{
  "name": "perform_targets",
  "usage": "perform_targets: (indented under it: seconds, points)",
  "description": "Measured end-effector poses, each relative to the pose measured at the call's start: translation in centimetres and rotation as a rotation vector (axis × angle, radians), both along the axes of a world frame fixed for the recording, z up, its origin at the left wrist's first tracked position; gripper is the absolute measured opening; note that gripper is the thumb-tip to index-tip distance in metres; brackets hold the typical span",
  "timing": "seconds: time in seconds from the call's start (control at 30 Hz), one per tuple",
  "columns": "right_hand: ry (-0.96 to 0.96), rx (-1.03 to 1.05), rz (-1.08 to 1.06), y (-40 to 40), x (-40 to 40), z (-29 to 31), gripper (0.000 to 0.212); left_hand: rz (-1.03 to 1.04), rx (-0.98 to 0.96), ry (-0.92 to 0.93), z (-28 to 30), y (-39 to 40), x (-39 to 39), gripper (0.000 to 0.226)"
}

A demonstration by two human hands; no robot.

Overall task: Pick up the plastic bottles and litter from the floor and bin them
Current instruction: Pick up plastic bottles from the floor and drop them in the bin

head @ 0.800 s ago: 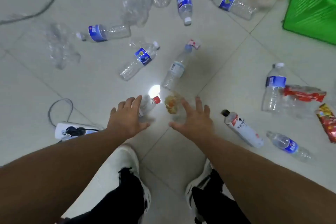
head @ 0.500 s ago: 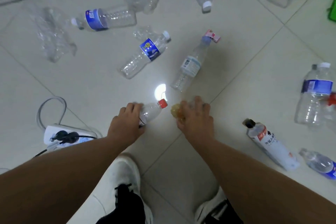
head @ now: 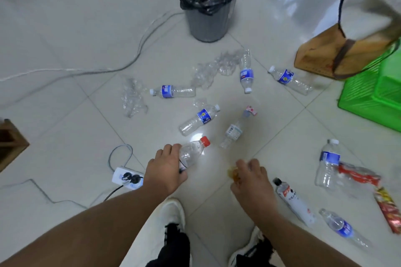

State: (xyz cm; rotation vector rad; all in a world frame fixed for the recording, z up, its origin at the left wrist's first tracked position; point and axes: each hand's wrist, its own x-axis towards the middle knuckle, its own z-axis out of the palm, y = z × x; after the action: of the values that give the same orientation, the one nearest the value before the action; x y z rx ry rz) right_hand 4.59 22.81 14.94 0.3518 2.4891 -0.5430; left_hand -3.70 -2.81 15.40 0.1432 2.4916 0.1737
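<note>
My left hand [head: 166,171] grips a clear red-capped bottle [head: 193,150], lifted off the floor with its cap pointing up and right. My right hand [head: 251,178] is closed around a crumpled yellowish wrapper [head: 233,174] that is mostly hidden by the fingers. A grey bin [head: 208,26] lined with a black bag stands at the top centre. Several empty bottles lie on the tiles between me and the bin, among them a blue-labelled bottle [head: 200,119] and a white-labelled bottle [head: 233,132]. Crushed clear plastic [head: 217,67] lies near the bin.
A power strip [head: 128,178] with cables lies left of my left hand. A white bottle [head: 293,201], further bottles and red snack wrappers [head: 358,174] lie to the right. A green crate [head: 377,93] and a brown paper bag [head: 334,54] stand at the upper right.
Both hands closed on their items and rose from the floor. The view tilted up, so the bin has come into sight.
</note>
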Motion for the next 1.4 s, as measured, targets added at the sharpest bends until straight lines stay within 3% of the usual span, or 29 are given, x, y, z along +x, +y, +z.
perform_targets:
  seconds: [0.3,0.53,0.7,0.83,1.1,1.4]
  points:
    - [0.117,0.042,-0.024,-3.8,-6.2,27.0,0.054,0.216,0.200,0.104,25.9,-2.8,-3.1,0.075]
    - [0.190,0.034,-0.034,-5.7,-11.1,38.3,0.054,0.265,0.216,0.174,38.2,-4.4,-7.5,0.079]
    - [0.225,-0.018,-0.010,-4.2,-14.7,42.0,0.044,0.315,0.208,0.199,42.3,-3.4,-11.1,0.082]
    - [0.214,-0.019,0.060,-1.5,-18.1,43.0,0.047,0.388,0.197,0.175,44.0,-1.6,-13.3,0.089]
    - [0.214,-0.035,0.116,4.6,-25.7,44.9,0.048,0.463,0.237,0.204,44.8,2.6,-18.1,0.078]
    - [0.209,-0.030,0.110,4.5,-33.9,46.0,0.050,0.466,0.268,0.188,46.3,4.7,-27.1,0.076]
